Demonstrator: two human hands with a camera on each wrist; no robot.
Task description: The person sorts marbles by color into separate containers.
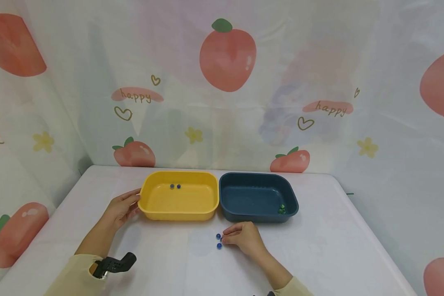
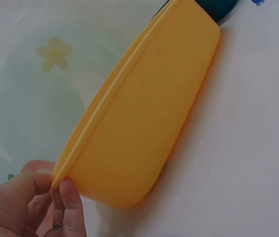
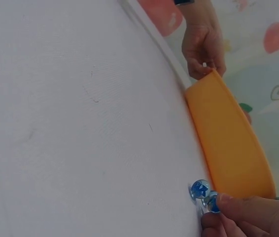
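Note:
My left hand [image 1: 121, 209] pinches the left rim of a yellow plastic basin [image 1: 177, 216], thumb on one side and fingers on the other in the left wrist view. Two blue marbles [image 1: 175, 186] lie inside that basin. In front of the basins, my right hand [image 1: 246, 239] pinches a clear-and-blue marble [image 3: 212, 202] between thumb and fingers, low over the table. Right beside its fingertips sits another blue marble [image 3: 200, 189]. The head view shows one more blue marble [image 1: 219, 246] just nearer to me.
A dark blue basin [image 1: 257, 216] stands against the yellow one's right side, with several green marbles [image 1: 282, 209] in its front right corner. White cloth covers the table [image 1: 340, 246]. A fruit-print curtain [image 1: 225, 123] hangs behind and at both sides.

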